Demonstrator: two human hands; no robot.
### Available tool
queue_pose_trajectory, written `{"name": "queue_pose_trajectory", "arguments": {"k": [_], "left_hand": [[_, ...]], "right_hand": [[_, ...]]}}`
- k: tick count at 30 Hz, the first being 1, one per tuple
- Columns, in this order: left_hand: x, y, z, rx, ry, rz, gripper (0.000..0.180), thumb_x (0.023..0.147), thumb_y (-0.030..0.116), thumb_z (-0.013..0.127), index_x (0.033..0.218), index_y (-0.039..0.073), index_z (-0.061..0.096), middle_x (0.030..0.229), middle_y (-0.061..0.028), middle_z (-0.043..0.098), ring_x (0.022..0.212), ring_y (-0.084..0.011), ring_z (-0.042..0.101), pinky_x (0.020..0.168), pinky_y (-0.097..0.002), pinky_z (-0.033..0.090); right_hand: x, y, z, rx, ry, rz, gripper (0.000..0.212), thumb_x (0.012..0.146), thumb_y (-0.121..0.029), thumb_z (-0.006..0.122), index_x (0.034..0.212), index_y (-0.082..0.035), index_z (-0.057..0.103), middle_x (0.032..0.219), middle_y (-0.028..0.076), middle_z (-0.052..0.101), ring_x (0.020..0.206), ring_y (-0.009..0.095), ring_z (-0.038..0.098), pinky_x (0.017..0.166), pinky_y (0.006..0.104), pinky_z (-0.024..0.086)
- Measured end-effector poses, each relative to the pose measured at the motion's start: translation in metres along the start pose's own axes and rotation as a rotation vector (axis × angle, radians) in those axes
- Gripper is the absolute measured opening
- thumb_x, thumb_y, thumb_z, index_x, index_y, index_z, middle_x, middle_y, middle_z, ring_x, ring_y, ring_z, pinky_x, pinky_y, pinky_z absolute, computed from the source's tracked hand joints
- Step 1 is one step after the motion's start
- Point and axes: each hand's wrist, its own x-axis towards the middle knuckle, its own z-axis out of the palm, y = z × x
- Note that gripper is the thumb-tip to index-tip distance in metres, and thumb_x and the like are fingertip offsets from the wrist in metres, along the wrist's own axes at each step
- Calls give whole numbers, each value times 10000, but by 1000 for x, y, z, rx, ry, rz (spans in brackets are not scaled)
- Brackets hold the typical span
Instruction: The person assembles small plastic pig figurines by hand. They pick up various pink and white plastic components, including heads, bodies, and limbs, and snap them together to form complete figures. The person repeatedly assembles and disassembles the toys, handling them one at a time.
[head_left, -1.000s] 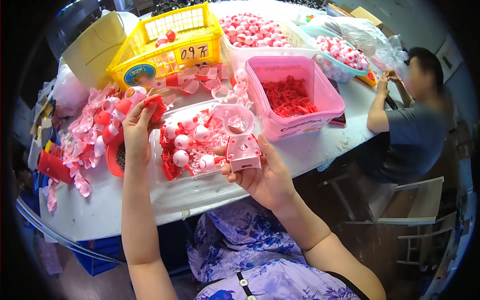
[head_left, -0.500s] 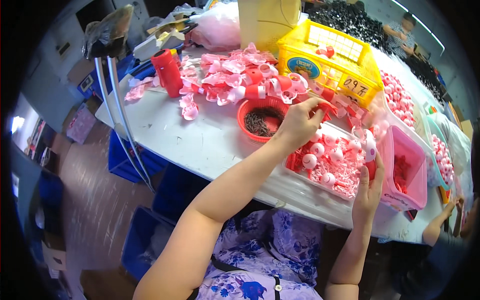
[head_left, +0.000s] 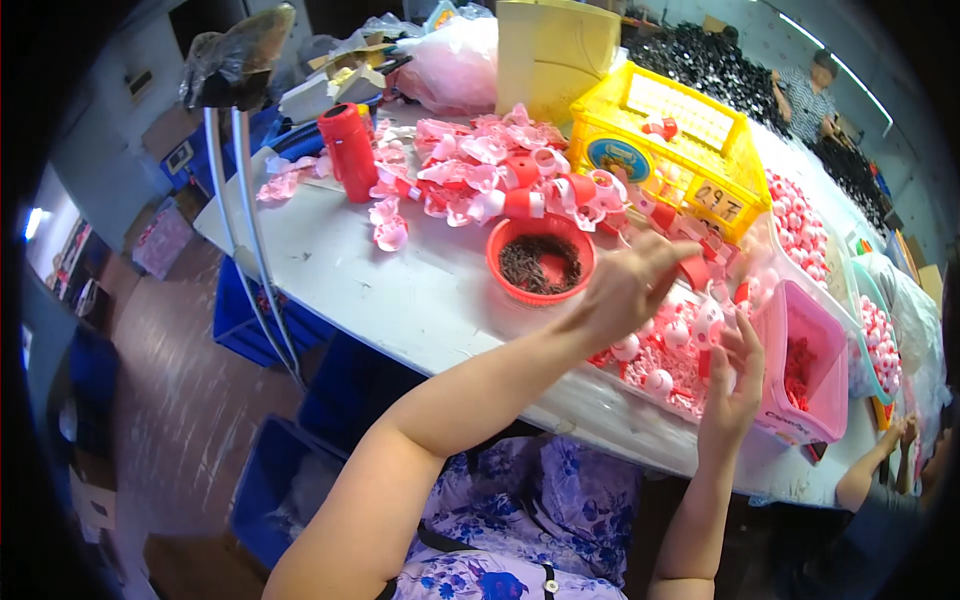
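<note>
My left hand (head_left: 625, 288) reaches over the tray, fingers bent around a small red plastic piece (head_left: 694, 272). Just below that piece is a round white-and-pink toy head (head_left: 708, 322) with dark dots; whether the two are joined I cannot tell. My right hand (head_left: 735, 375) is raised beside the head, thumb and fingers apart. Beneath both hands, a tray (head_left: 685, 408) holds white-and-red balls (head_left: 658, 382) and small pink pieces. A red basket (head_left: 505, 285) of dark screw-like pieces stands left of my left hand.
Pink plastic shells (head_left: 470, 165) lie heaped behind the basket, near a red bottle-like container (head_left: 347, 152). A yellow crate (head_left: 745, 160) stands at the back, a pink bin (head_left: 825, 370) at the right. Metal poles (head_left: 240, 200) rise at the left. Another person's hands (head_left: 900, 432) show at far right.
My left hand has moved right and down with the red piece. The toy head now sits left of my right thumb, and my right fingers have spread. The whole view has shifted slightly.
</note>
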Motion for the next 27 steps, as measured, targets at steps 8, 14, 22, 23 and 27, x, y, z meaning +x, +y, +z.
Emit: {"name": "queue_pose_trajectory", "arguments": {"k": [8, 14, 22, 23, 27], "left_hand": [[-2, 13, 2, 50, -90, 271, 486, 737, 42, 651, 1194, 203, 619, 1055, -110, 626, 827, -284, 657, 685, -342, 553], [-4, 21, -2, 53, -88, 261, 491, 706, 77, 664, 1176, 214, 626, 1081, -106, 625, 831, -265, 662, 678, -340, 555], [-6, 26, 2, -39, -40, 320, 405, 703, 37, 611, 1103, 95, 630, 1060, -139, 624, 754, -285, 650, 639, -360, 534], [-6, 24, 3, -61, -16, 297, 413, 696, 20, 606, 1103, 92, 624, 1016, -130, 632, 749, -282, 649, 621, -363, 526], [-2, 26, -20, -42, 118, 309, 427, 691, -15, 599, 1107, 82, 609, 937, -101, 634, 704, -263, 638, 577, -349, 509]], "right_hand": [[12, 2, 14, 1060, -11, 463, 373, 973, -196, 498, 1305, -30, 460, 1095, 65, 590, 956, 136, 575, 846, 286, 466], [14, 13, 14, 1128, -9, 449, 307, 960, -126, 513, 1258, -54, 510, 1191, 61, 578, 1011, 108, 577, 835, 237, 474], [5, 12, 11, 1009, 76, 381, 343, 954, -118, 520, 1279, -31, 455, 1210, 76, 549, 1079, 141, 549, 873, 246, 450], [2, 6, 11, 919, 128, 333, 320, 951, -110, 523, 1255, -27, 468, 1199, 83, 549, 1075, 149, 549, 877, 258, 449], [-26, -9, 19, 318, 361, 84, 247, 922, -41, 549, 1163, -8, 506, 1129, 98, 550, 1052, 171, 543, 893, 291, 437]]}}
